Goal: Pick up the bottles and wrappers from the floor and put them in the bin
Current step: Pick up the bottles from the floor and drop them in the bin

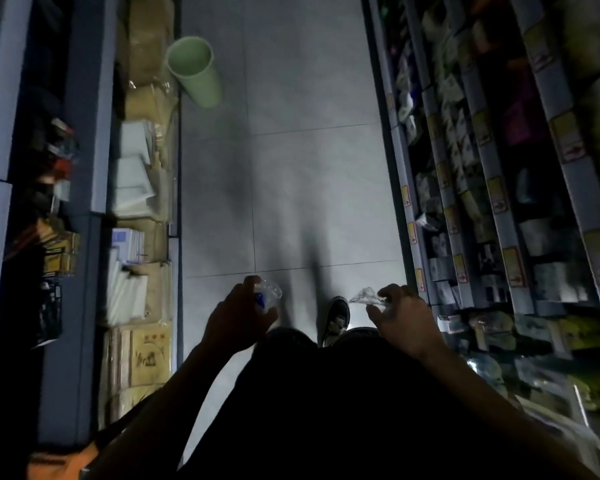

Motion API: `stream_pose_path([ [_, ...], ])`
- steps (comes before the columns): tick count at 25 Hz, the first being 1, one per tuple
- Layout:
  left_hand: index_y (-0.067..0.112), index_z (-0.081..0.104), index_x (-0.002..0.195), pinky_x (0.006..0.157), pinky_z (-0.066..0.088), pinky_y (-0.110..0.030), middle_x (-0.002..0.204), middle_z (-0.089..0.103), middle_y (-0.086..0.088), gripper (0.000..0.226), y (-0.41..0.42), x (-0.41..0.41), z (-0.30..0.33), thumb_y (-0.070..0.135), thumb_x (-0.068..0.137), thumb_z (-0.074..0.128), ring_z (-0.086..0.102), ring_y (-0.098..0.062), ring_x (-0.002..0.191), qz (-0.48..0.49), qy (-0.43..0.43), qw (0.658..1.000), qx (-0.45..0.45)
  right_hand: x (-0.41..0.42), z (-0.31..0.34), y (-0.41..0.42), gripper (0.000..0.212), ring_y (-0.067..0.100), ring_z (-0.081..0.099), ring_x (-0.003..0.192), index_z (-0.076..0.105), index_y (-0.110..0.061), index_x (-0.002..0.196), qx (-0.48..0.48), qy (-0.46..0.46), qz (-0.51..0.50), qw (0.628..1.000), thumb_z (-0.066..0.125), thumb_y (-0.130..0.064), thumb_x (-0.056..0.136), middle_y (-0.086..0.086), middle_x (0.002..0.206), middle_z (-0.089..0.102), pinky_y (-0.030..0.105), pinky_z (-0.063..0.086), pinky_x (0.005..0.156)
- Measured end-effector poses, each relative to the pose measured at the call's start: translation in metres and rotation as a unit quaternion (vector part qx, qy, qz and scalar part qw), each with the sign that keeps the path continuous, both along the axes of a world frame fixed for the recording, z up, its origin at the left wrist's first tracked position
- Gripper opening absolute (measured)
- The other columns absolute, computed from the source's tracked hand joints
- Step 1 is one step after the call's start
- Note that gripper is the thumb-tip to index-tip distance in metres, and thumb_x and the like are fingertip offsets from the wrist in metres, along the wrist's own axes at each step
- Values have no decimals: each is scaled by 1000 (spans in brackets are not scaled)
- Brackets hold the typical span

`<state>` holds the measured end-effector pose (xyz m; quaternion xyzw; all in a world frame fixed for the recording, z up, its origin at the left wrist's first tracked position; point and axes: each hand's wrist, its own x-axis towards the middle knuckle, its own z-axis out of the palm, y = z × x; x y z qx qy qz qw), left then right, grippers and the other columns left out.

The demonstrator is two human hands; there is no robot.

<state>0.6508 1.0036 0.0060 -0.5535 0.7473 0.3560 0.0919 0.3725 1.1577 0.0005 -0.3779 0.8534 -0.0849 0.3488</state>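
Bin point(194, 72) well ahead, left of both hands, mouth up; left hand point(238, 315) gripping bottle point(267, 295), nearer; right hand point(404, 318) pinching wrapper point(366, 296).

Single view, head-worn, wide-angle. Looks forward and steeply down along a narrow shop aisle. Nearest the lens: the person's dark torso, both forearms, left hand point(238, 315) and right hand point(400, 315) low in the frame, one shoe point(336, 318) between them. Tiled floor point(291, 168) runs away up the middle. Shelves left point(94, 133) and shelves right point(482, 168) lean inward at the edges. Green bin point(195, 72) stands far left, well apart from the hands.
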Motion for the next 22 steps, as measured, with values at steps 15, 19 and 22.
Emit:
stream_pose_path([
  [15, 20, 42, 144, 90, 48, -41, 132, 63, -10, 72, -250, 5, -10, 46, 84, 75, 64, -33, 116, 191, -34, 980, 43, -62, 12, -396, 38, 23, 62, 96, 65, -19, 117, -52, 16, 127, 990, 70, -43, 87, 4, 108, 63, 26, 37, 77],
  [19, 27, 40, 143, 92, 51, -41, 128, 64, -5, 74, -376, -35, -5, 55, 82, 70, 64, -29, 114, 115, -17, 993, 32, -87, 11, -461, 37, 25, 65, 95, 66, -16, 114, -47, 24, 99, 994, 73, -39, 86, 7, 106, 64, 26, 38, 77],
  [22, 28, 41, 143, 91, 51, -39, 126, 63, -3, 72, -466, -83, 3, 53, 83, 71, 65, -28, 112, 59, -10, 998, 0, -121, 7, -495, 38, 26, 66, 98, 67, -19, 114, -19, 28, 44, 998, 74, -41, 84, 5, 109, 65, 31, 47, 80],
])
